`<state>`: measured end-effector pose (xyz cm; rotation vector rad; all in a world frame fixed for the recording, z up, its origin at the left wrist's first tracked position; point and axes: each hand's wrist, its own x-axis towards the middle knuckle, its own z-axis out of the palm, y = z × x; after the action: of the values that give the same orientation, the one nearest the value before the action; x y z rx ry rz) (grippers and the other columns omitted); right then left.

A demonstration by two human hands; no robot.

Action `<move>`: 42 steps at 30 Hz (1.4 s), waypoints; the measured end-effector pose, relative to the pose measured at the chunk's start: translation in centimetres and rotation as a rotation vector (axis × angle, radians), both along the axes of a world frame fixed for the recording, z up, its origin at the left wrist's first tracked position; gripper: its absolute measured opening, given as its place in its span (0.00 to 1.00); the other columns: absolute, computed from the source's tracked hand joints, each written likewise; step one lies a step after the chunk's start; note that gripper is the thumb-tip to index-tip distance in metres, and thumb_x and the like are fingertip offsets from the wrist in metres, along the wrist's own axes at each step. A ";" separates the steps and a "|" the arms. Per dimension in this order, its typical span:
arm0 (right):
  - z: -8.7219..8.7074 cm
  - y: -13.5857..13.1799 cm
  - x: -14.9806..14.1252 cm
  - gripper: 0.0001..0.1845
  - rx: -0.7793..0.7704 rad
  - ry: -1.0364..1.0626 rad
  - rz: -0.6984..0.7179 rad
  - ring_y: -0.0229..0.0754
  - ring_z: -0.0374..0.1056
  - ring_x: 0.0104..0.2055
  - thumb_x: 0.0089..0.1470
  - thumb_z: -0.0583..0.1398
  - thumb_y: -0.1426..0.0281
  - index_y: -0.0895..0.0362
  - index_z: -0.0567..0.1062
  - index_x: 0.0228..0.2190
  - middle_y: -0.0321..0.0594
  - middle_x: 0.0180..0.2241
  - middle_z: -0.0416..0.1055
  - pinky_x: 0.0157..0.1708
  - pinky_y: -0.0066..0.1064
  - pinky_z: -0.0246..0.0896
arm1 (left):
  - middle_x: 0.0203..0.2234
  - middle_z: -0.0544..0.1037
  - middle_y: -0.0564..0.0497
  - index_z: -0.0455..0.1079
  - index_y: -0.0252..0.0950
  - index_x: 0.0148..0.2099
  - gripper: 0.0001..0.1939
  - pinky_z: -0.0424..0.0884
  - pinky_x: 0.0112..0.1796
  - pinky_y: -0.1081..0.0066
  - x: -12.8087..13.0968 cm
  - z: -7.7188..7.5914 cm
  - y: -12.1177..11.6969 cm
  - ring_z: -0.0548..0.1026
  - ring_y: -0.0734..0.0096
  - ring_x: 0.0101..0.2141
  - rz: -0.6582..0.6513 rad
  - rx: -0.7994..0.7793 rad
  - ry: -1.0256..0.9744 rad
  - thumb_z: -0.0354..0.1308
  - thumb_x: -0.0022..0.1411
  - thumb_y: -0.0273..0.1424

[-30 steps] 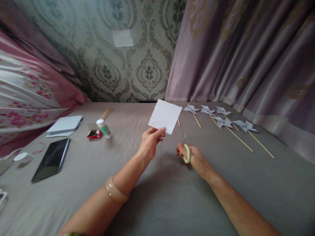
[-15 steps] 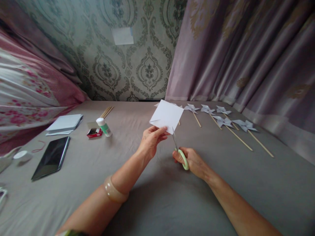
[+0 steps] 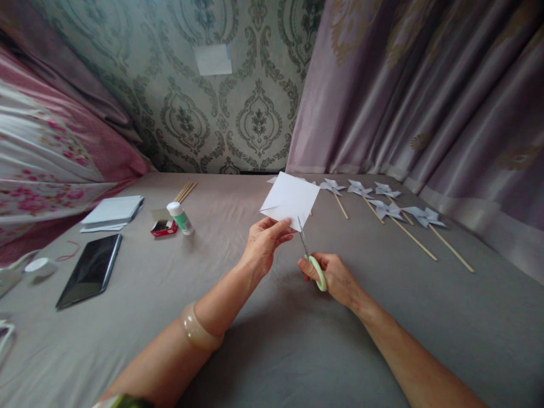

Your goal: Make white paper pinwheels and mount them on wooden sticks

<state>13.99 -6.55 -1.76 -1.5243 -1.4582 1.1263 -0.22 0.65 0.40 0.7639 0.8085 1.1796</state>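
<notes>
A square sheet of white paper is pinched at its lower edge by my left hand, thumb on top. A slit runs in from the paper's left corner. My right hand grips scissors with pale green handles. Their blades lie at the paper's near corner, one of them over its face. How far the blades are apart is hard to make out. Behind the paper, part of a white pinwheel peeks out.
Several paper pinwheels on sticks lie at the back right. To the left are a glue stick, a small red box, wooden sticks, a paper stack, a black tablet and a white cap.
Hardly anything differs. The paper, both hands and the scissors appear very slightly further right, and the whole view has shifted a little too.
</notes>
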 end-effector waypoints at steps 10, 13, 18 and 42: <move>-0.2 0.0 -0.2 0.27 0.020 0.009 -0.034 0.33 0.52 0.19 0.39 0.63 0.46 0.57 0.66 0.14 0.32 0.14 0.61 0.19 0.27 0.47 | 0.22 0.75 0.51 0.71 0.30 0.28 0.10 0.70 0.31 0.74 0.1 0.0 -0.2 0.74 0.76 0.25 0.014 0.006 -0.008 0.69 0.44 0.28; -0.3 0.1 -0.2 0.27 0.017 0.017 -0.043 0.33 0.53 0.19 0.39 0.63 0.46 0.57 0.67 0.14 0.33 0.15 0.61 0.19 0.27 0.48 | 0.22 0.75 0.51 0.71 0.30 0.28 0.10 0.70 0.31 0.74 0.1 0.0 -0.2 0.74 0.76 0.26 0.015 0.009 -0.017 0.69 0.44 0.28; -0.3 0.0 -0.2 0.27 0.009 0.019 -0.054 0.33 0.53 0.19 0.38 0.64 0.47 0.57 0.67 0.14 0.33 0.15 0.61 0.20 0.27 0.49 | 0.21 0.74 0.52 0.71 0.30 0.27 0.10 0.70 0.31 0.74 0.1 0.0 -0.3 0.74 0.75 0.25 0.019 0.010 -0.023 0.68 0.44 0.28; -0.8 0.2 -0.7 0.23 0.069 -0.074 -0.166 0.32 0.50 0.18 0.41 0.62 0.53 0.56 0.63 0.12 0.31 0.13 0.56 0.18 0.26 0.45 | 0.22 0.76 0.51 0.72 0.30 0.28 0.13 0.70 0.29 0.76 0.1 0.0 -0.5 0.74 0.76 0.25 -0.001 0.049 -0.079 0.71 0.41 0.30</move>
<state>13.31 -6.37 -2.59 -1.6205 -1.3758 0.9212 -0.08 0.20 0.39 0.7535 0.7159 1.2248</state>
